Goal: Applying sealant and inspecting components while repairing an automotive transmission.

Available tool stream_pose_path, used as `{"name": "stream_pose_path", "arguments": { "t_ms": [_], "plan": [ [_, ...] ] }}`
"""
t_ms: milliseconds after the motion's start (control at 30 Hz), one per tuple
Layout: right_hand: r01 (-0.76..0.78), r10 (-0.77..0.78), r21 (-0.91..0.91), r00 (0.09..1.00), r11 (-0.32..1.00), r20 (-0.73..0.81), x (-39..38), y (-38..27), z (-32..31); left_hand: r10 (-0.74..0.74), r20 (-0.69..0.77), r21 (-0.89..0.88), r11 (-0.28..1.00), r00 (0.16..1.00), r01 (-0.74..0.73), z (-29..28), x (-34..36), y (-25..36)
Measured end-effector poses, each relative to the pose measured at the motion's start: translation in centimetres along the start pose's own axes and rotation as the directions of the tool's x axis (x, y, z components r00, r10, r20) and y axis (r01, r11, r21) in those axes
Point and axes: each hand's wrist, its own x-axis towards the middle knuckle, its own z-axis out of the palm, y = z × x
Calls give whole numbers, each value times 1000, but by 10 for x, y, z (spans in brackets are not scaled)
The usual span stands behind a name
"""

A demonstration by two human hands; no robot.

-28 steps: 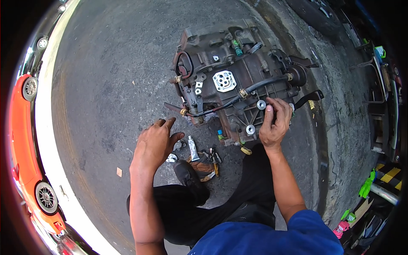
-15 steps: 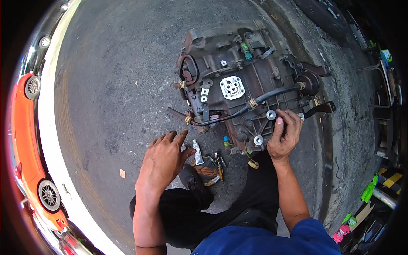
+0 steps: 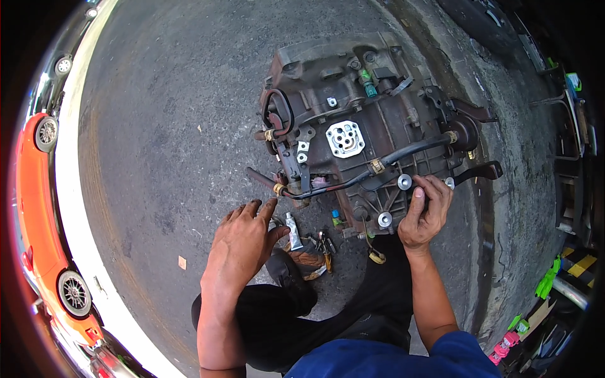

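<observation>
A large dark metal transmission housing with hoses, a square silver ported plate and round silver fittings rests before me. My left hand, empty with fingers apart, hovers by its lower left, near a silver tube. My right hand has its fingers curled against the housing beside the upper silver fitting; whatever lies inside them is hidden. Below the housing, small tools and a brown crumpled item lie by my shoe.
Dark pavement surrounds the housing, with a pale strip on the left. A red car stands at the far left, a dark car behind it. Along the right run a concrete edge, metal frames, green clamp-like pieces and a yellow-black striped barrier.
The view has shifted, putting the housing and both hands lower and further right in the picture. My right hand stays at the same fitting; my left stays spread near the tube.
</observation>
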Motion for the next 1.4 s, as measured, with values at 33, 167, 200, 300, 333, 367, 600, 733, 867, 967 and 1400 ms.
{"name": "stream_pose_path", "arguments": {
  "t_ms": [33,167,200,300,333,367,600,733,867,967,1400],
  "plan": [
    [-1,1,2,1000,1000,-3,0,0,-1,-5,6,-3,1000,1000,5,-1,0,1],
    [11,-11,14,1000,1000,0,-1,-2,1,-13,-7,-14,1000,1000,13,0,-7,-1],
    [13,-13,18,1000,1000,3,-3,-2,3,-18,-8,-16,1000,1000,18,-1,-7,-4],
    [4,-4,12,1000,1000,-12,-3,-3,5,-107,-12,-68,992,994,106,-11,-10,-15],
    [17,-17,-2,1000,1000,-18,1,-4,2,-142,-42,-60,988,989,139,-18,-8,-22],
    [33,-34,-24,999,999,-21,3,-4,0,-160,-101,-51,987,982,156,-19,-6,-33],
    [95,-94,11,994,995,-60,2,4,3,-28,-26,51,998,999,30,73,2,-43],
    [133,-128,56,989,990,-74,0,0,7,50,471,-66,998,880,-21,220,7,-14],
    [127,-121,74,990,989,-78,0,-2,10,-286,367,-112,931,885,347,339,-20,10],
    [121,-118,45,991,992,-56,-3,9,5,-338,208,4,939,918,344,401,-55,34],
    [153,-148,69,986,986,-71,-2,14,2,-168,268,-135,968,949,210,392,-58,2]
  ]
}}
